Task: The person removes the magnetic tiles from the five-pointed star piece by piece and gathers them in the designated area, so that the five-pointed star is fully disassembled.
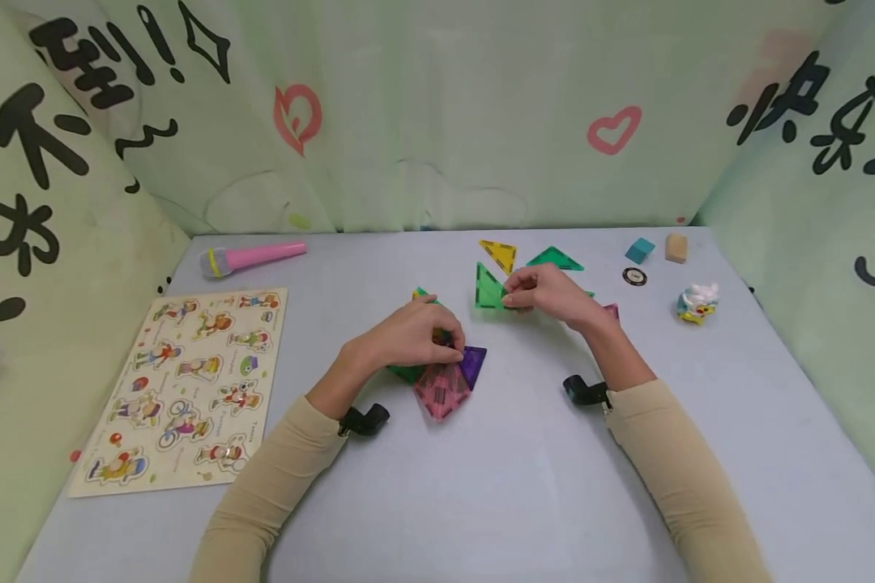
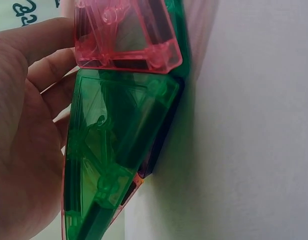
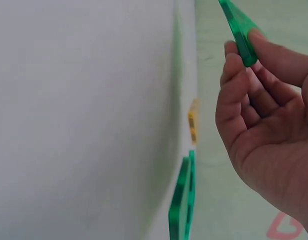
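My left hand (image 1: pixel 408 336) holds a small build of translucent magnetic tiles, its fingers curled over the top. Pink (image 1: pixel 441 398) and purple (image 1: pixel 473 366) tiles show on the near and right sides of the build. In the left wrist view a green triangular tile (image 2: pixel 114 130) joins a pink tile (image 2: pixel 125 35), with the fingers behind them. My right hand (image 1: pixel 557 295) pinches a loose green triangular tile (image 1: pixel 487 290) between thumb and fingers, to the right of and beyond the build. The right wrist view shows that tile (image 3: pixel 239 35) edge-on, raised off the table.
Beyond the right hand lie yellow (image 1: pixel 499 255) and green (image 1: pixel 557 257) triangular tiles; a pink tile (image 1: pixel 612 311) peeks past the wrist. A puzzle board (image 1: pixel 273 324) and toy microphone (image 1: pixel 262 255) lie left. Right are blocks (image 1: pixel 676 248), a round token (image 1: pixel 634 276) and a figurine (image 1: pixel 696 304).
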### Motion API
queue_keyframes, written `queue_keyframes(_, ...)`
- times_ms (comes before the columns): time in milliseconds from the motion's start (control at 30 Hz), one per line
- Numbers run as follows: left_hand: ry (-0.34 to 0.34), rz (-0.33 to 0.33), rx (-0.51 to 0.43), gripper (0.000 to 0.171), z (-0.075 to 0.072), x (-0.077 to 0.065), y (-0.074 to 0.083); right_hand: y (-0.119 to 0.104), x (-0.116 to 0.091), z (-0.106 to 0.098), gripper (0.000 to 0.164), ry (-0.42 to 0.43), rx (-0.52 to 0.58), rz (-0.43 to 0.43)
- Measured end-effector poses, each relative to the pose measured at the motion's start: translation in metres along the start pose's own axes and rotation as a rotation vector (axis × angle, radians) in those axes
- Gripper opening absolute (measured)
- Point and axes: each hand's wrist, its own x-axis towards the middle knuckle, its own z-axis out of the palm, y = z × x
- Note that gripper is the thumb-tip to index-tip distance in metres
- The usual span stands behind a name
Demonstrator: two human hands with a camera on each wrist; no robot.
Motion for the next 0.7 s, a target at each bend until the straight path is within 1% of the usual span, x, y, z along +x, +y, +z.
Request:
queue_keyframes(167,-0.018,-0.002,-0.009,0.006,0.0,0.0,0.0,-0.007,0.037,0.011,0.02,0.101,0.037,0.038)
queue_keyframes(267,-0.028,-0.015,-0.011,0.006,0.0,-0.001,0.0,-0.011,0.055,0.017,0.019,0.14,0.057,0.049)
queue_keyframes(400,-0.026,-0.03,0.018,0.007,0.001,-0.001,0.001,-0.017,0.075,0.024,0.02,0.176,0.055,0.071)
queue_keyframes(567,-0.02,-0.024,0.036,0.007,-0.001,-0.001,0.001,-0.021,0.092,0.028,0.023,0.205,0.017,0.11)
queue_keyframes(667,-0.019,-0.03,0.047,0.007,-0.002,-0.002,0.001,-0.024,0.098,0.031,0.024,0.231,-0.053,0.112)
queue_keyframes(700,-0.019,-0.036,0.053,0.007,-0.003,-0.002,0.0,-0.025,0.1,0.032,0.024,0.238,-0.092,0.107)
